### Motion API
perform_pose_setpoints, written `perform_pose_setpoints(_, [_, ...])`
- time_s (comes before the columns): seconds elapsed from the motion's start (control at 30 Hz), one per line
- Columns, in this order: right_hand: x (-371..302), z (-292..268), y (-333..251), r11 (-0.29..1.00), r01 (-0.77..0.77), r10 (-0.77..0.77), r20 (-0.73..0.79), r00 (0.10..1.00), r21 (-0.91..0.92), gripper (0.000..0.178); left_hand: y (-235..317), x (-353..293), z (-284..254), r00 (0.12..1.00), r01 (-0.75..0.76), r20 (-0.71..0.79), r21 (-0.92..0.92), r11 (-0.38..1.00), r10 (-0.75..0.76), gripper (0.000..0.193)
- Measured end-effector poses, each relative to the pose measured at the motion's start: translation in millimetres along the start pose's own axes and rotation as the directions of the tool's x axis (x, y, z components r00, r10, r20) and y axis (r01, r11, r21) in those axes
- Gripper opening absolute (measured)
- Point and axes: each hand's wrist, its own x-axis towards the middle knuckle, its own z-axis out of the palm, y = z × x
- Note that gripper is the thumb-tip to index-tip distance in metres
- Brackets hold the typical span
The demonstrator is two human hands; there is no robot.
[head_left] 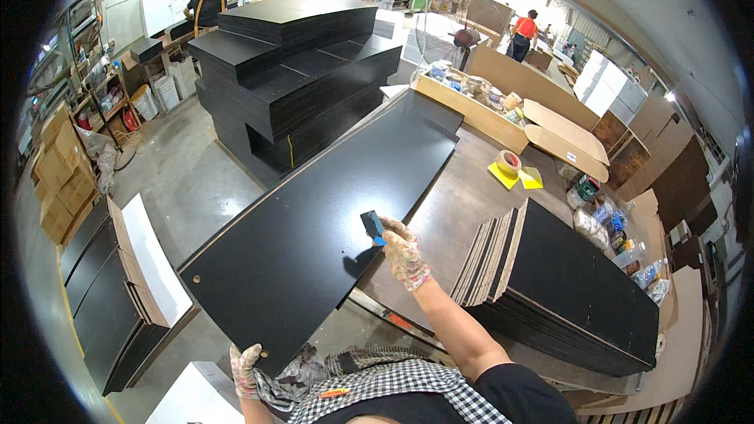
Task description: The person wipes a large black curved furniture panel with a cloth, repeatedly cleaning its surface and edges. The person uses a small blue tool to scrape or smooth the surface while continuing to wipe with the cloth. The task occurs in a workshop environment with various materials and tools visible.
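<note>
Broadly, the worktop (440,224) spread out at my right, carrying a stack of dark boards (581,283) with pale, bare edges. The long black board (283,228) slanted in front of me, its far part by the worktop and its near end jutting over the floor. I judged it stiff and fairly heavy, awkward for its length; the smooth, shiny face looked slippery and easy to scratch, so the long edges seemed the best hold, well apart, with the corners guarded against chipping. My left grip (245,371) sat at the near corner, but its underside was hidden and I could not tell how firmly it closed. My right grip (404,255) pinched a small dark-blue block (371,224) above the board's right edge; that looked light and best held by its end. Smallest was a round hole (196,278) near the left corner.
</note>
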Motion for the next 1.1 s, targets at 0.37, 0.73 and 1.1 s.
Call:
perform_pose_setpoints(0.37, [17,-11,-8,0.969,-0.050,0.045,-0.027,0.999,-0.241,0.039,18,47,132,0.988,0.086,0.119,0.116,0.989,-0.100,0.032])
perform_pose_setpoints(0.73, [-68,-4,-50,0.921,-0.049,0.027,-0.060,0.998,-0.386,0.039,26,87,170,0.908,0.089,0.361,0.329,0.940,-0.213,0.034])
perform_pose_setpoints(1.1, [-161,-26,-64,0.958,0.032,-0.081,-0.162,0.983,-0.284,0.039,47,97,167,0.749,0.360,0.459,0.325,0.875,-0.478,0.043])
